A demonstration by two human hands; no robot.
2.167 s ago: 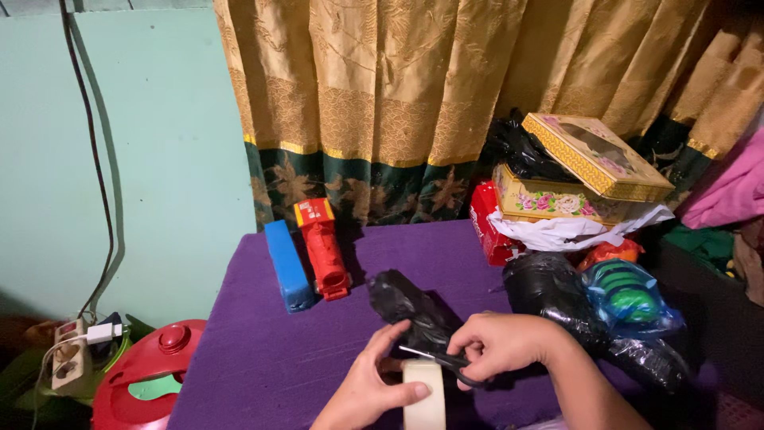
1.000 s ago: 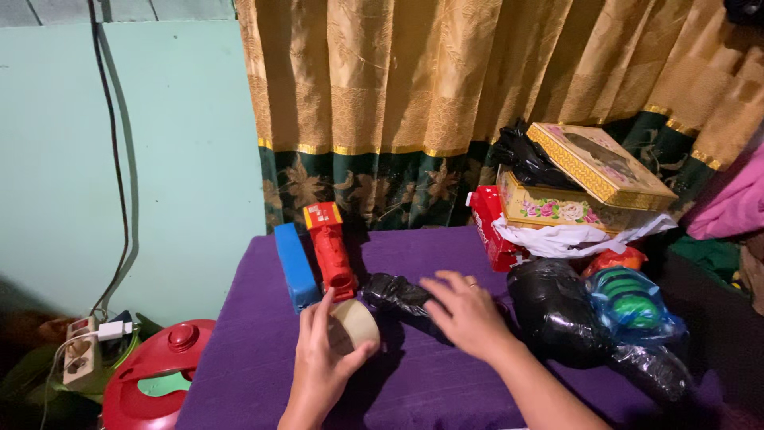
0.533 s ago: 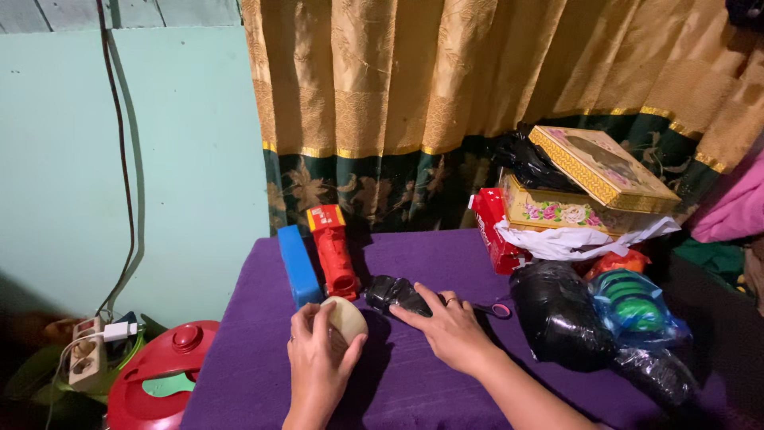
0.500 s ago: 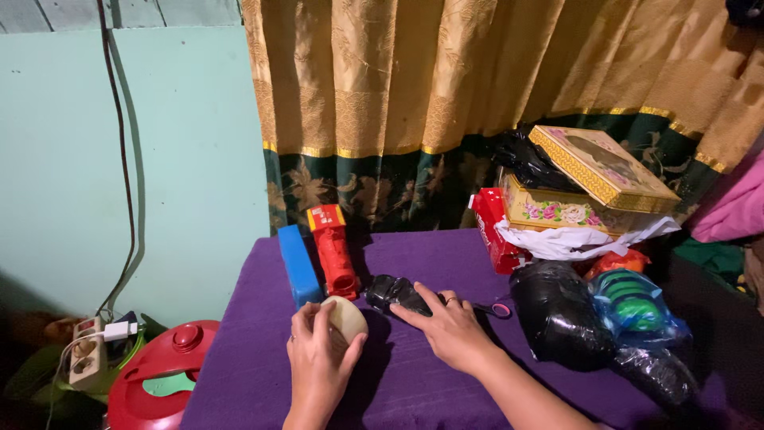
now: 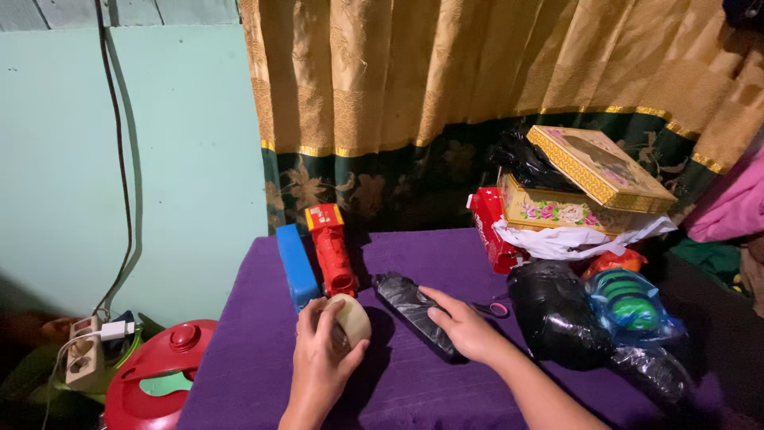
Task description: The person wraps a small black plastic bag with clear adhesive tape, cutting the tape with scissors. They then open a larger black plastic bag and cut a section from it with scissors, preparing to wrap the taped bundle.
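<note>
Two hands work low on our purple cloth-covered desk (image 5: 263, 350). Our left hand (image 5: 322, 358) is curled around a pale beige roll of tape (image 5: 348, 320), gripping it with the fingers wrapped over its rim, just in front of a red plastic toy engine (image 5: 332, 251) and a blue rectangular block (image 5: 295, 266) that lie side by side. Our right hand (image 5: 465, 326) rests palm down, fingers spread and flat, on a long bundle wrapped in black plastic film (image 5: 414, 310); it presses on the bundle rather than closing around it. Beside that hand the pink-tipped handles of small scissors (image 5: 492, 307) show on the cloth. To the right sits a bulging black plastic bag (image 5: 553, 314), with a floral yellow cardboard box (image 5: 557, 209) stacked behind it.
</note>
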